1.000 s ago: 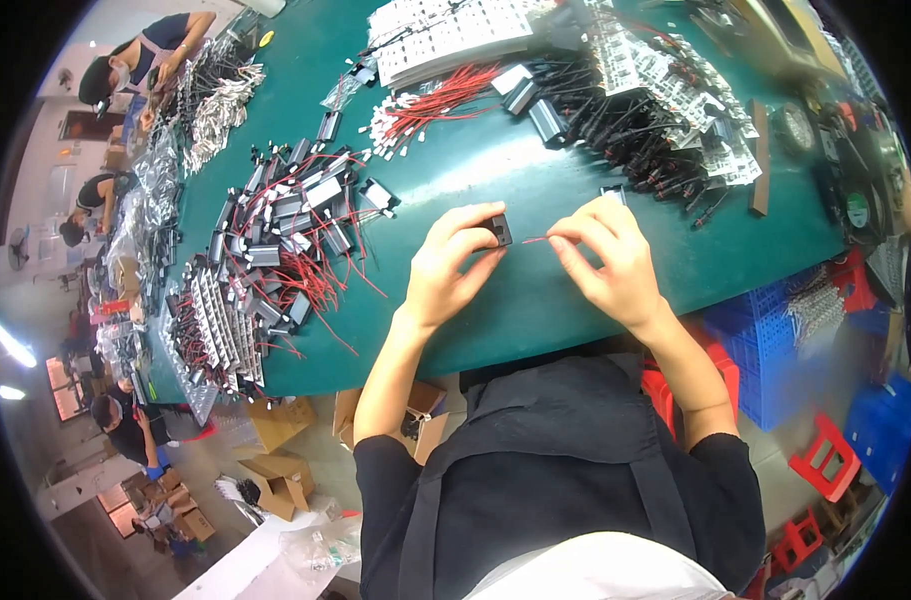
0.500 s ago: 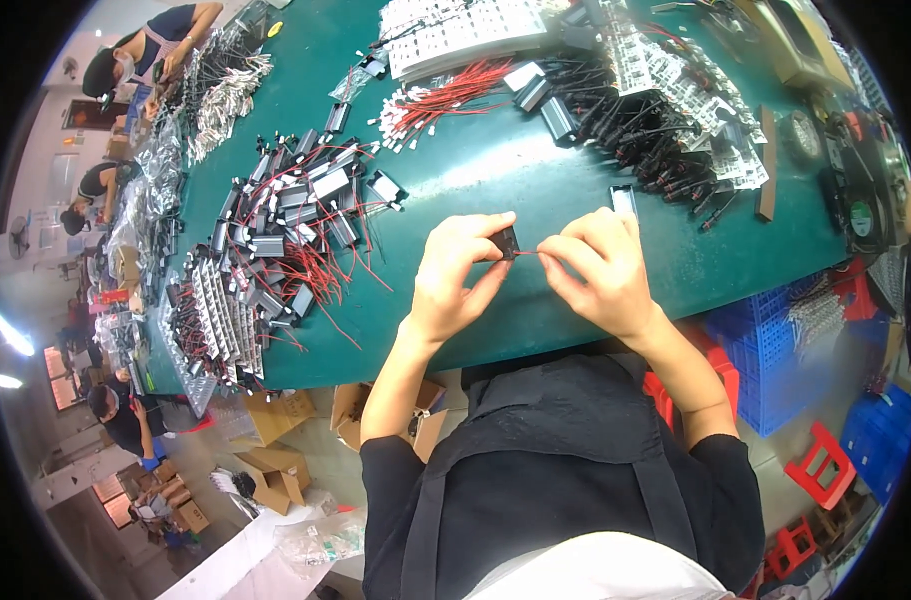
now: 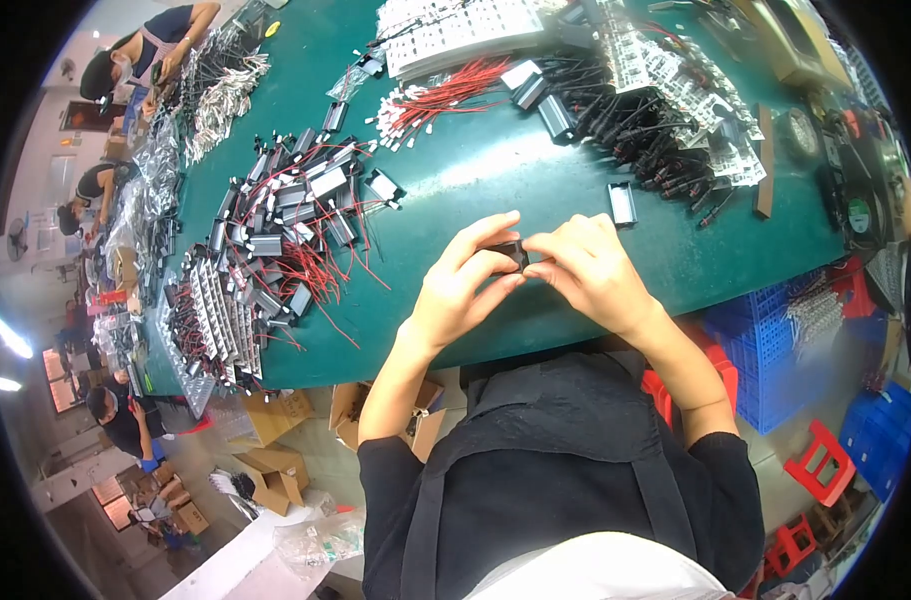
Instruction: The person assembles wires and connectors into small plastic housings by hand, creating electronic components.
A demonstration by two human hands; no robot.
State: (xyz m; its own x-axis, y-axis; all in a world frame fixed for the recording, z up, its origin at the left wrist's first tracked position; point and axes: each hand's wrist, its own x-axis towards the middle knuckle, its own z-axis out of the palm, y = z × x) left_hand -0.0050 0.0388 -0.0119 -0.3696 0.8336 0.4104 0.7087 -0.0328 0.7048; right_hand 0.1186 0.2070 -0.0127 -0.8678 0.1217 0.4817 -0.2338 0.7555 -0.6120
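Note:
Over the green table, my left hand is closed round a small black piece, which its fingers partly cover. My right hand pinches at the right end of that same piece, with thumb and index finger touching it. No wire shows between the hands, and I cannot make out what the right fingertips hold there. Just beyond my right hand lies a dark rectangular housing with a pale face, apart from both hands.
Left of my hands spreads a heap of grey housings with red wires. Farther back lie red wires with white connectors, white sheets and a pile of black cables. Blue crates stand on the floor to the right.
My right hand has moved left, up against the black piece in my left hand. The short red wire seen between them is out of sight. The housing beyond shows more fully.

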